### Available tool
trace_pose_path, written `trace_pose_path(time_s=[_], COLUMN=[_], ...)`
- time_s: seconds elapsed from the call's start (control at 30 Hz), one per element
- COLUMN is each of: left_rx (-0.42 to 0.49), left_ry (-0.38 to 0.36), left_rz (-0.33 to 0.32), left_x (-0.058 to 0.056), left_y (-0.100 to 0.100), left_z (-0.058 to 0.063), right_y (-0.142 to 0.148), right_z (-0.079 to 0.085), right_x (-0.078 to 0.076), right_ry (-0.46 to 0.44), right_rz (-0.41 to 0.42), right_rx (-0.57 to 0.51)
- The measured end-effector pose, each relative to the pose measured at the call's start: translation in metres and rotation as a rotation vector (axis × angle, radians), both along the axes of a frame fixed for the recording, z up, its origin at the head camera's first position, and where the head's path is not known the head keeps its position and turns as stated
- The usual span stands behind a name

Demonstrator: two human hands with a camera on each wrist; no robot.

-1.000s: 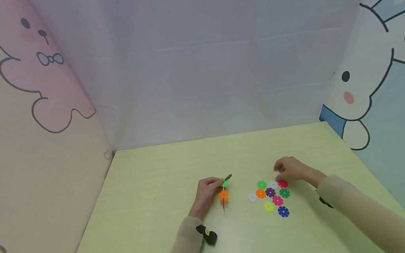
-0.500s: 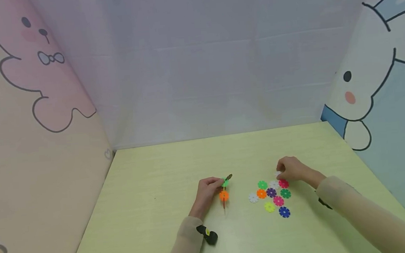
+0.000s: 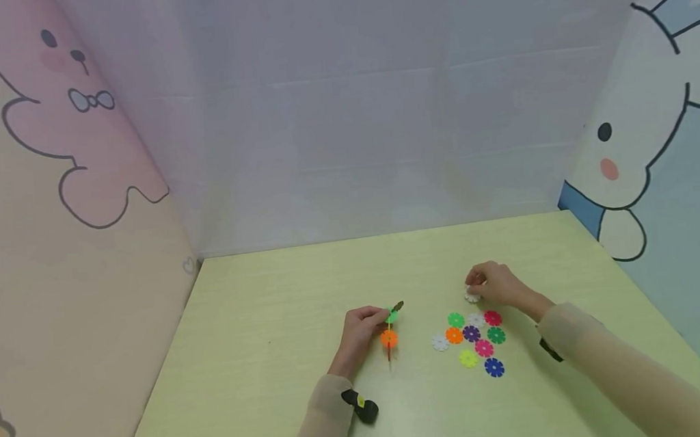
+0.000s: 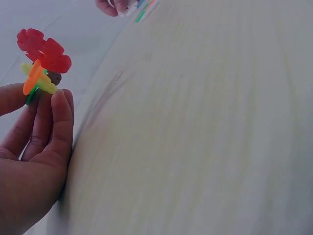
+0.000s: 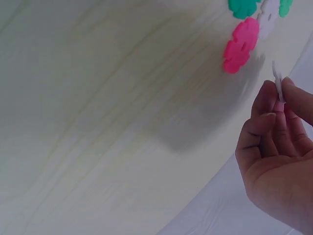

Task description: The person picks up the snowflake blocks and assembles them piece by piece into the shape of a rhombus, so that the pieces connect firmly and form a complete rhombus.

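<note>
My left hand pinches a small cluster of interlocked snowflake discs over the table. In the left wrist view the cluster shows a red disc, an orange disc, a yellow disc, plus green and brown ones partly hidden by others. Thumb and fingertips grip its lower part. Farther right, my right hand pinches a white snowflake disc between thumb and fingers. Seen edge-on in the right wrist view, this white disc stands clear of the tabletop.
Loose snowflake discs lie flat between and in front of my hands, including a purple disc, a blue disc, a yellow-green disc and several others. The pale table meets fabric walls at its back and sides.
My right hand has lifted and moved slightly left and back, bringing the white disc into clearer view. The left hand and its cluster stay nearly still.
</note>
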State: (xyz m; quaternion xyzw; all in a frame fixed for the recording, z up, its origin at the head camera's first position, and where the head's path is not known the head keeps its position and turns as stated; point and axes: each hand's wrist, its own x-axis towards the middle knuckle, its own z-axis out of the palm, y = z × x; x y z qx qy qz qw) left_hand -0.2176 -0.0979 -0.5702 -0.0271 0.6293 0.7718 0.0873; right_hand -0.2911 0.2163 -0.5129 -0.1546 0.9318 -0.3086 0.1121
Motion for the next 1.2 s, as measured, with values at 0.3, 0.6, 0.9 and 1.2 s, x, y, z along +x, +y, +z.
trace_pose_path(time_s=[0.3,0.6,0.9,1.2], left_rx=[-0.003,0.003,-0.002,-0.028], left_ry=[0.02,0.012,0.009,0.004], left_rz=[-0.02,-0.022,-0.003,0.004], left_x=[0.012,0.01,0.01,0.012], left_y=[0.0,-0.001,-0.001,-0.001], left_z=[0.027,0.027,0.029,0.031], right_y=[-0.025,-0.058,-0.075,-0.084], right_z=[-0.002,-0.001,-0.003,-0.004], right_x=[0.005,0.014,0.015,0.018], right_ry=[0.012,0.008,-0.047,-0.072], right_rz=[-0.021,0.022,0.018,0.03], right_rx=[-0.163,-0.255,-0.318,-0.337])
